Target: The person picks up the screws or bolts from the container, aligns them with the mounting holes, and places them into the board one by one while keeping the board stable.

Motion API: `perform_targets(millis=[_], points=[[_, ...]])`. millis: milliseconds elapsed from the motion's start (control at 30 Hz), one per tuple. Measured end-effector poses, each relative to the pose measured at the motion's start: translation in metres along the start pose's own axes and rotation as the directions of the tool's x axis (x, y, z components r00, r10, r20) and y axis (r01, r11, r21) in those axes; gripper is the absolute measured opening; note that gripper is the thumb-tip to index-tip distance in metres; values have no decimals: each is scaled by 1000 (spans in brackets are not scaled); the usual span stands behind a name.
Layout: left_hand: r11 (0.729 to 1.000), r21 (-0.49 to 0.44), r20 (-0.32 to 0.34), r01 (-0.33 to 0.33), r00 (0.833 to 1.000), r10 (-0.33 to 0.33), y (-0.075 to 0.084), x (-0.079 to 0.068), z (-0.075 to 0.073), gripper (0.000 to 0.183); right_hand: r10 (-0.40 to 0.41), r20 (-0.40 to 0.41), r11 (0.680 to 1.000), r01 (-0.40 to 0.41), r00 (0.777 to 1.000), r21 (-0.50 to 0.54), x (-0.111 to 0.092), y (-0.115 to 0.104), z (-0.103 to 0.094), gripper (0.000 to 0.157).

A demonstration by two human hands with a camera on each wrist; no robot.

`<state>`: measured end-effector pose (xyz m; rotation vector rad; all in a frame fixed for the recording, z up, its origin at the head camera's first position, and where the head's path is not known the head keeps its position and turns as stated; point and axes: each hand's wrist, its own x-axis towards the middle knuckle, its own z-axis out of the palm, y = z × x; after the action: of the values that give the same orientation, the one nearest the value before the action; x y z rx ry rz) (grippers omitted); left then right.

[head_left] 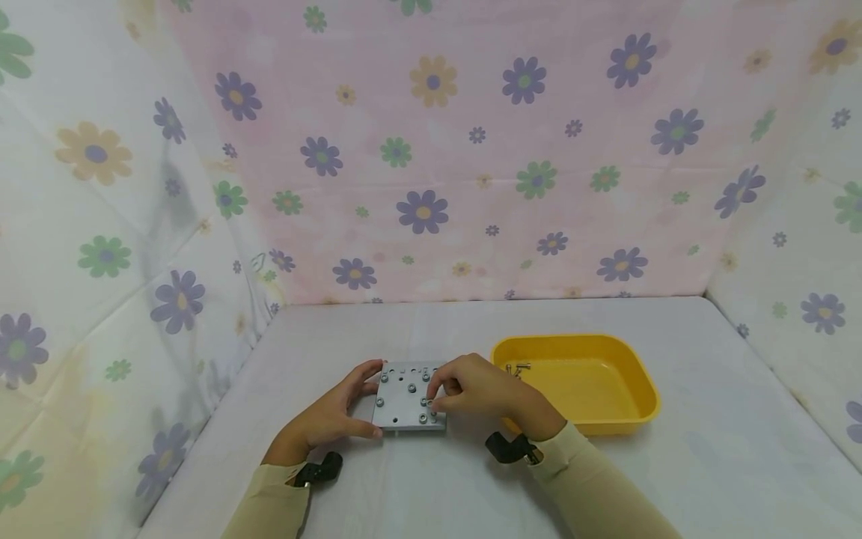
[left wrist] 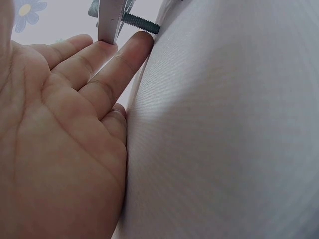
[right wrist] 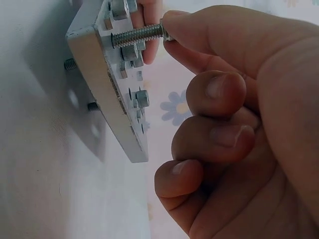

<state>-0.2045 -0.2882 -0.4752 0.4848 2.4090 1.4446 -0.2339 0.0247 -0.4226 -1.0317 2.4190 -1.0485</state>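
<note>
"So, biggest first: what surrounds the work?"

"Flowered cloth (head_left: 471, 180) behind and along both sides, then a pale surface (head_left: 431, 486) carrying everything."

"Any containers?"

"One, a yellow tray (head_left: 606, 428) at the right. A few loose screws (head_left: 524, 366) lie at its left end; the right hand and forearm block part of that side, so I can't tell whether more sit behind."

"And the hands?"

"Both busy. The left hand (head_left: 333, 414) holds the left side of a metal plate (head_left: 402, 408), thumb at the near edge, fingers at the far one. The right hand (head_left: 480, 388) pinches a single screw (right wrist: 138, 37) between thumb and forefinger, its other fingers curled in."

"Where exactly is the plate?"

"Between the hands, left of the tray, face up, with several standing screws (head_left: 412, 388) across it. A threaded end (left wrist: 142, 23) juts out beneath."

"What could go wrong?"

"Tilt, I'd say: the pinched screw's tip is at a hole, how deep I can't tell, and an angled start could make the threads bind. Its neighbours stand close, so fingertips might knock one. Gripped only at the head end, it could slip and drop. If the left hand slackens, the plate might rock."
</note>
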Motion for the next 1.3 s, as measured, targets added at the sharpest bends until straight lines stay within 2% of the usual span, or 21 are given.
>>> perform_targets(millis=[567,900,1300], points=[[1000,-4,7,-5,1000,5,-3,0,0,120,12,-2,1000,-12,1000,-13,0,3,2,5],[1000,9,-2,-27,1000,27,-2,3,-4,120,21,18,998,-20,1000,-66,3,1,-2,6],[1000,5,0,10,1000,-10,3,3,-2,121,35,31,997,-33,999,-72,3,5,0,4]])
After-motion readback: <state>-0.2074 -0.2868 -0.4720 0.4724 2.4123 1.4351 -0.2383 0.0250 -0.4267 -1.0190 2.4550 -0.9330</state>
